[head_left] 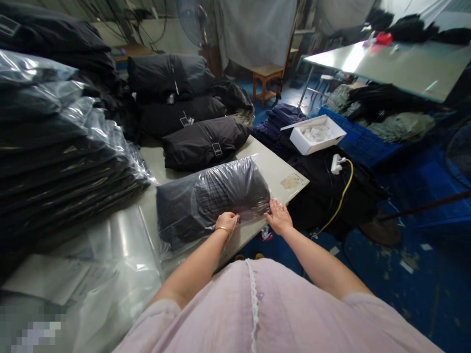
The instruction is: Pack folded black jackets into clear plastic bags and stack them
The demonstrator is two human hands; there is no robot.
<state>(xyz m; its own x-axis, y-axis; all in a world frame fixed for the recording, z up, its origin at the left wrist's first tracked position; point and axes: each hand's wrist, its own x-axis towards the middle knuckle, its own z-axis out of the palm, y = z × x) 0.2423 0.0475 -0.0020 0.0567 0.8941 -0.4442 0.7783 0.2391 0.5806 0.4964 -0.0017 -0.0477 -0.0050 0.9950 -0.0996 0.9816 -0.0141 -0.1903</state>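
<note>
A folded dark garment in a clear plastic bag (213,193) lies on the pale table in front of me. My left hand (227,223) is closed in a pinch at the near edge of the bag, with a thin pale strip showing by the fingertips. I cannot tell whether that strip is part of the bag's edge. At the bag's near right corner, my right hand (280,217) lies with its fingers stretched out, touching the plastic. Just behind the bag is a folded black jacket (195,142) with a square tag.
Bagged garments (62,132) rise in a tall stack at left. Flat clear bags (125,240) lie on the table's near left. Right of the table corner (290,184), a white box (312,144) and a power plug with a yellow cable (344,193) rest on dark cloth. Blue crates (379,142) stand beyond.
</note>
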